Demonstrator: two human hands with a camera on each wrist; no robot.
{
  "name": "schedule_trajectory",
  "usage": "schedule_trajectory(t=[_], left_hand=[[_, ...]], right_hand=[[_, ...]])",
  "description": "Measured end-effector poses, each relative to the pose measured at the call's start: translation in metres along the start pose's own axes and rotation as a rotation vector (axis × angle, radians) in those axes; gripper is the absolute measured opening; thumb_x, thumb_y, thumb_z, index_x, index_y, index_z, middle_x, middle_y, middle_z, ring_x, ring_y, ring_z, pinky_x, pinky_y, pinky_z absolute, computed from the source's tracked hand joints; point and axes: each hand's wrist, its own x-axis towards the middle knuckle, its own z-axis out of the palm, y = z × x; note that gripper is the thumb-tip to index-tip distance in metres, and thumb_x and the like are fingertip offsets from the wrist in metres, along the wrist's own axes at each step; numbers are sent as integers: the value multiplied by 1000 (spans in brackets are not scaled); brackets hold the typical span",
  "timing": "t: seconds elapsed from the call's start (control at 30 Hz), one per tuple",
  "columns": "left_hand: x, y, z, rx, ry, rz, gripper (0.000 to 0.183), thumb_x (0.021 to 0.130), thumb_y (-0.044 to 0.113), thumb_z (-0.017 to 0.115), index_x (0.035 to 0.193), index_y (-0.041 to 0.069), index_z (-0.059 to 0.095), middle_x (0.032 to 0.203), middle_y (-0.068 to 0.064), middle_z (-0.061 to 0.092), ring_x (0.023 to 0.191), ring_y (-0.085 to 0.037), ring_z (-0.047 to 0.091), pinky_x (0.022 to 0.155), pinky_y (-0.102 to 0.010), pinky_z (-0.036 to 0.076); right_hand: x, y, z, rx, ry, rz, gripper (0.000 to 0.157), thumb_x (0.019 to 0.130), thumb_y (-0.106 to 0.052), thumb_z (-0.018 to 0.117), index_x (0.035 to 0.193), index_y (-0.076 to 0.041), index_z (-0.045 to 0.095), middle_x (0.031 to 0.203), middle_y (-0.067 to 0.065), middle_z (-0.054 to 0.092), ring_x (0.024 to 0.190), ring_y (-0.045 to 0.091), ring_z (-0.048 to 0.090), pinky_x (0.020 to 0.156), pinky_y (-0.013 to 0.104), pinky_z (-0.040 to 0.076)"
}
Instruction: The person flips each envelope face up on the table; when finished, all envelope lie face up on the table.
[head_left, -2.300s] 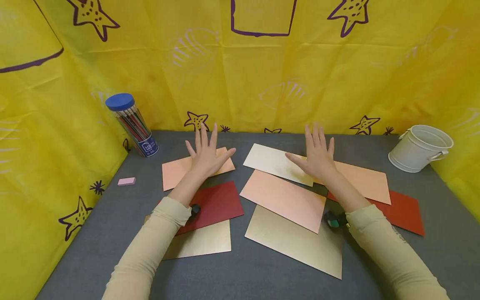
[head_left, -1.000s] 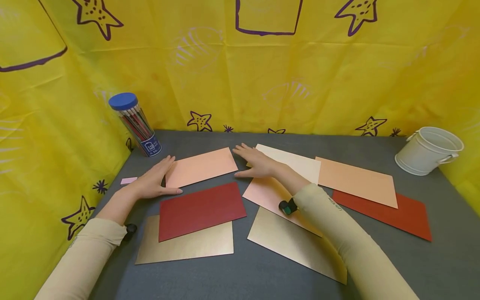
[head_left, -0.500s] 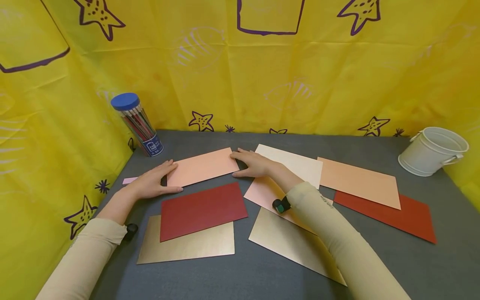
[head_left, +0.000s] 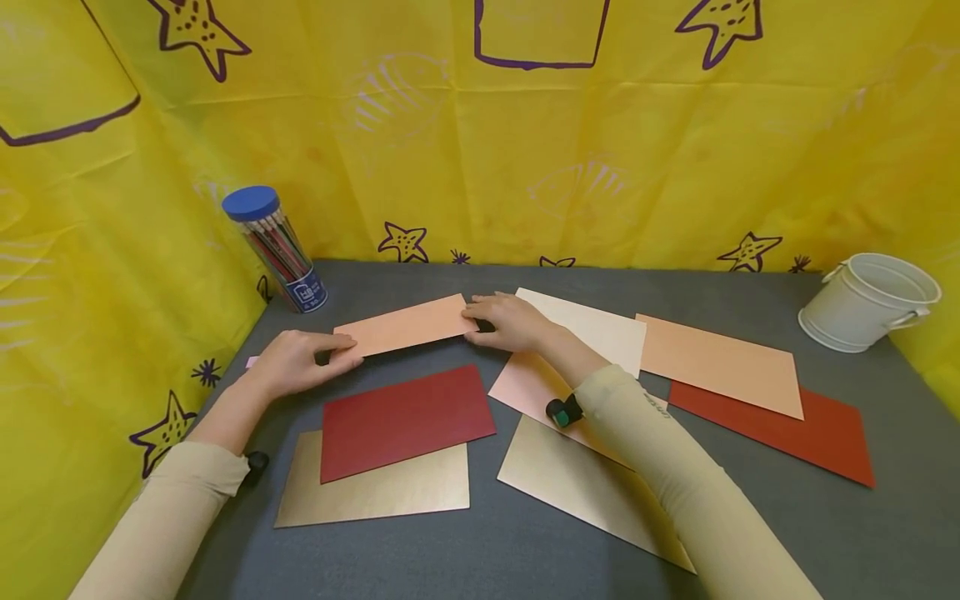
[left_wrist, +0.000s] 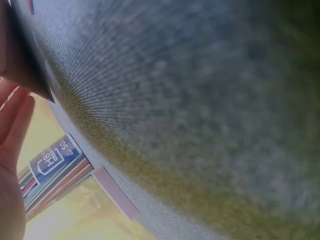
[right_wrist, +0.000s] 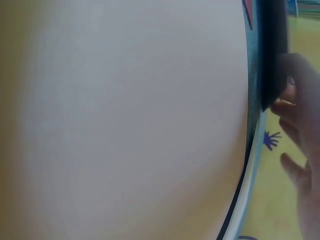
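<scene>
A thin peach board [head_left: 408,324] is held between both hands at the back left of the table, its near edge tipped up. My left hand [head_left: 294,361] pinches its left end between thumb and fingers. At its right end, my right hand [head_left: 512,322] grips the board's edge. The dark underside [right_wrist: 273,55] and a corner show beside the right fingers in the right wrist view. In the left wrist view, left fingers [left_wrist: 19,117] lie by the board's corner. Just in front are a dark red board [head_left: 408,423] and a gold board [head_left: 375,492] partly under it.
Beneath my right arm lie white [head_left: 592,327], pink [head_left: 536,387] and gold boards [head_left: 585,487]. Farther right are another peach board [head_left: 720,365] and a red board [head_left: 825,429]. A pencil tub [head_left: 279,250], pink eraser [left_wrist: 115,193] and white bucket [head_left: 862,304] stand around.
Both hands came down from above the boards to the peach board's ends. They have since closed on it, and its near edge has risen from the table.
</scene>
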Motion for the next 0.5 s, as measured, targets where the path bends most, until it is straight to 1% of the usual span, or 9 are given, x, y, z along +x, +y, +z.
schedule_trajectory(t=[0.03,0.1,0.17,0.23,0.3,0.37,0.43,0.5], left_hand=[[0,0,0,3,49,23,30,82,26,78,107,8,77,97,-6,74,78,-21,70,66,-41,56],[1,1,-1,2,133,23,25,81,21,78,103,9,78,93,-5,75,74,-20,70,61,-38,55],[1,2,-3,-15,191,-22,21,82,19,78,102,10,78,91,-4,75,73,-18,69,60,-33,54],[1,3,-4,-63,239,-80,17,84,17,77,100,10,79,89,-4,75,73,-17,69,61,-25,53],[2,5,-6,-131,284,-136,14,86,16,76,98,10,79,86,-5,75,72,-12,68,62,-18,50],[4,6,-6,-206,331,-180,12,87,14,75,96,8,79,82,-8,74,63,-7,62,56,-13,44],[6,6,-6,-268,369,-220,12,88,15,74,94,6,79,77,-11,72,52,-4,51,48,-16,36],[8,5,-6,-304,385,-269,15,90,19,72,94,6,79,75,-12,71,48,-7,41,46,-21,30]], right_hand=[[0,0,-1,-18,44,-19,44,98,-35,58,133,-8,61,135,8,59,133,26,46,111,45,31],[0,-1,-3,-25,139,-48,37,97,-30,60,127,-9,66,127,8,64,124,26,55,105,43,40],[0,-3,-5,-12,218,-53,31,97,-27,61,122,-10,70,119,7,68,115,25,60,99,40,45],[0,-4,-7,14,278,-34,27,97,-25,62,118,-12,72,113,5,70,109,22,61,94,38,48],[-1,-6,-9,61,319,5,23,96,-24,63,114,-13,73,108,2,71,105,19,61,90,36,49],[-1,-9,-11,130,345,39,21,96,-23,64,111,-13,73,104,1,71,102,19,61,87,36,49],[0,-10,-11,223,361,62,18,96,-22,64,107,-11,73,101,2,71,98,19,62,85,36,50],[1,-11,-11,331,362,81,15,95,-20,66,103,-9,72,97,3,71,94,19,64,84,35,52]])
